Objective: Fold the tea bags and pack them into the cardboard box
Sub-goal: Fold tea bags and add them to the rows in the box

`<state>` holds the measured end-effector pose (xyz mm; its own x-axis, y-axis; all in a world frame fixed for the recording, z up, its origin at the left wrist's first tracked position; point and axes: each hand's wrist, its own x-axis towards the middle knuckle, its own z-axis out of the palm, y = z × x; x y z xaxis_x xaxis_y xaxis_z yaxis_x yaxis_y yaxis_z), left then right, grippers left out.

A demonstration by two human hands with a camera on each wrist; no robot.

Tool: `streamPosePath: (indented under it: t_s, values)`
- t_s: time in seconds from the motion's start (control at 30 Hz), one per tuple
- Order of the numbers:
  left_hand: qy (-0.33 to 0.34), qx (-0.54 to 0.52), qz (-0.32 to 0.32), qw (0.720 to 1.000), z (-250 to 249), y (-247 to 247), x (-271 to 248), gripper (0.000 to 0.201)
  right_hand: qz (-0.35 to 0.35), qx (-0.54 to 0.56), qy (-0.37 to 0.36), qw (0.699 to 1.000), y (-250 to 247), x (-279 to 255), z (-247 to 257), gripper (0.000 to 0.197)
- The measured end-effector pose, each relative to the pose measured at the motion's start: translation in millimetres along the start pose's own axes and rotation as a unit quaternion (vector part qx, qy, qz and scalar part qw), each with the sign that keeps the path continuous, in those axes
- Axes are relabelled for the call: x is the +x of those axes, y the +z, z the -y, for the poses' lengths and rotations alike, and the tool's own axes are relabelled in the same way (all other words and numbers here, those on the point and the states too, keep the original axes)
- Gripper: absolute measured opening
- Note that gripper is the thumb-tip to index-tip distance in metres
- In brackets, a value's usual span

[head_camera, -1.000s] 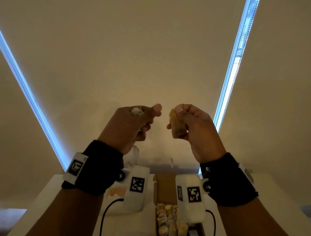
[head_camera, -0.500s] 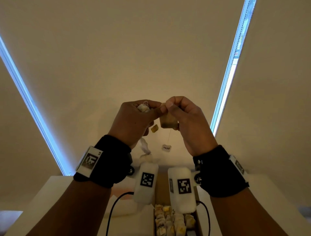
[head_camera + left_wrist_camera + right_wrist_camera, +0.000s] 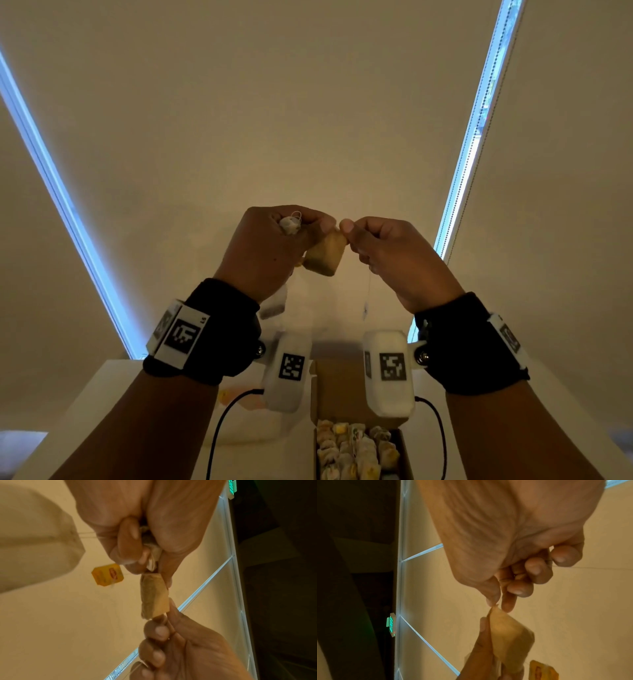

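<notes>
1. Above the bench [image 3: 85,404], in front of a pale blind [image 3: 308,120], I hold both hands up, nearly meeting.
2. My left hand [image 3: 263,253] is curled tight: thumb and forefinger pinch one end of a tan tea bag [image 3: 323,255], and more crumpled bags [image 3: 290,224] are bunched in the same fist.
3. My right hand [image 3: 394,255] is also curled, its thumb and forefinger tips pinching the opposite corner of that tea bag, so the bag spans the gap between my hands.
4. From the left wrist view the tea bag [image 3: 153,596] looks folded into a narrow packet, held at both ends by the left hand [image 3: 145,520] and the right hand [image 3: 180,649].
5. From the right wrist view, the right hand [image 3: 513,547] pinches just the tip of the tea bag [image 3: 508,635].
6. A yellow tag [image 3: 107,574] dangles on a string below my left hand.
7. A thin string [image 3: 369,291] hangs from my right hand, with a small white tag [image 3: 365,311] at its end.
8. Another pale bag [image 3: 274,305] hangs under my left wrist; what holds it I cannot tell.
9. Down on the bench, toward its near edge, the open cardboard box [image 3: 337,390] sits between my forearms, with rows of folded bags [image 3: 352,452] packed in it.
10. Black straps and white cameras with square markers sit on both wrists.
</notes>
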<state>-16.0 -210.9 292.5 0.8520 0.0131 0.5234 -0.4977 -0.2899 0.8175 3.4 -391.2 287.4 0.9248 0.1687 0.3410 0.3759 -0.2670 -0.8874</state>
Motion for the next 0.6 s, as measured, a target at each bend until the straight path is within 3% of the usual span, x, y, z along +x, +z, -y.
streamPosePath:
  t_s: [0.2,0.37,0.6]
  values:
    - [0.027,0.105,0.013,0.994,1,-6,0,0.006,-0.037,0.036,0.005,0.999,-4,2,9,0.030]
    - [0.025,0.175,-0.007,0.984,7,-6,6,0.008,-0.040,0.062,-0.035,0.997,-3,-7,23,0.026]
    - [0.021,0.169,-0.065,0.983,2,-7,13,0.013,0.001,0.071,-0.099,0.993,6,-44,37,0.020]
